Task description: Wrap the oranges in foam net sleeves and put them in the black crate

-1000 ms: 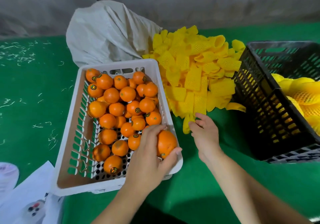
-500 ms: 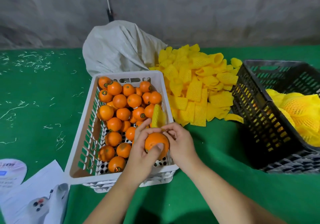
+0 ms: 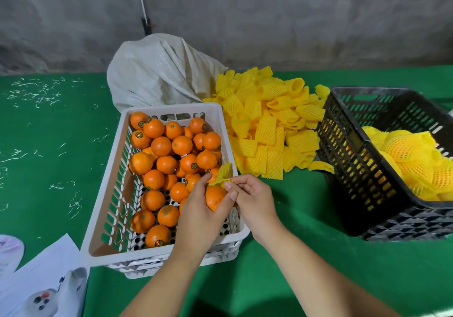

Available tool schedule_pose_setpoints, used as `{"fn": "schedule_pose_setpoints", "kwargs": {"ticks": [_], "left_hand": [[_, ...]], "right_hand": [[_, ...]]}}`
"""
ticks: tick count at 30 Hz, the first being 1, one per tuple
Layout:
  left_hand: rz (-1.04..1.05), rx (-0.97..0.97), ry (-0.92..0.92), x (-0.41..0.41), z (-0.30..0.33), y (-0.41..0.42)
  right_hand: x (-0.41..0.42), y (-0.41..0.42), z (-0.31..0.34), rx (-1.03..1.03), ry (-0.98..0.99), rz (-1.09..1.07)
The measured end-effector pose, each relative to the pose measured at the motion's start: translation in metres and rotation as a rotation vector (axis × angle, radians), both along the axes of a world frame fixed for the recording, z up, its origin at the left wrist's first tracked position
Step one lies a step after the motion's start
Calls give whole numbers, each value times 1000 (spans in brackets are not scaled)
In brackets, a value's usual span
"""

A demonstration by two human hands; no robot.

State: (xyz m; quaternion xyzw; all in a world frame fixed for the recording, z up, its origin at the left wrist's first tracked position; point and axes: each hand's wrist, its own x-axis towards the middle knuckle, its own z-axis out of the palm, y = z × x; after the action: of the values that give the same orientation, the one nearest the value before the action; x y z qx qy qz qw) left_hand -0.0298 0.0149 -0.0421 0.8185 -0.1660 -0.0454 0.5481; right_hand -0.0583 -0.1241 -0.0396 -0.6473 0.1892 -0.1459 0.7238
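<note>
My left hand (image 3: pixel 199 215) grips an orange (image 3: pixel 214 198) above the near right corner of the white crate (image 3: pixel 107 209), which holds several loose oranges (image 3: pixel 169 150). My right hand (image 3: pixel 252 199) pinches the edge of a yellow foam net sleeve (image 3: pixel 221 176) sitting on top of that orange. A heap of yellow sleeves (image 3: pixel 267 125) lies on the green table between the two crates. The black crate (image 3: pixel 355 169) stands at the right with several wrapped oranges (image 3: pixel 411 160) inside.
A grey sack (image 3: pixel 157 71) slumps behind the white crate against the wall. White papers (image 3: pixel 41 282) lie at the near left corner. Small white scraps dot the green table (image 3: pixel 49 145) on the left.
My right hand picked a sleeve from the heap and brought it to the orange. My left hand lifted the orange off the crate rim; the sleeve now sits on the orange's top.
</note>
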Motion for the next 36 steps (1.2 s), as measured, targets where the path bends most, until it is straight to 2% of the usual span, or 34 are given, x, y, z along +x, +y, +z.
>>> {"fn": "schedule_pose_setpoints", "kwargs": {"ticks": [7,9,11,14,15,17,19,23,25,28,31,34,36], "left_hand": [[249,-186,113,12,-3,1],[258,-269,142,13,-2,4],[179,-304,225,15,0,9],[-63,-380,468,18,2,17],[-114,-381,486,18,2,18],[-97,-340,441,18,-1,16],[11,-305,389,18,-1,11],[272,30,203,17,-2,1],[354,77,142,14,1,0],[373,-118,184,14,3,3],[285,-221,266,16,5,7],[160,-495,433,17,5,9],[104,-552,442,18,4,10]], "right_hand": [[-7,9,17,-141,-90,121],[-6,20,16,-180,-110,168],[-5,28,12,-201,-94,164],[-2,31,5,-200,-44,81],[-2,30,4,-211,-40,53],[-2,29,2,-210,-45,25],[-2,28,2,-177,-41,22],[-6,29,-2,-184,-68,39],[-8,32,-6,-218,-88,53],[-8,34,-12,-292,-136,64],[-7,36,-12,-433,-176,79],[-3,37,-9,-526,-83,111],[1,35,-8,-527,-6,143]]}}
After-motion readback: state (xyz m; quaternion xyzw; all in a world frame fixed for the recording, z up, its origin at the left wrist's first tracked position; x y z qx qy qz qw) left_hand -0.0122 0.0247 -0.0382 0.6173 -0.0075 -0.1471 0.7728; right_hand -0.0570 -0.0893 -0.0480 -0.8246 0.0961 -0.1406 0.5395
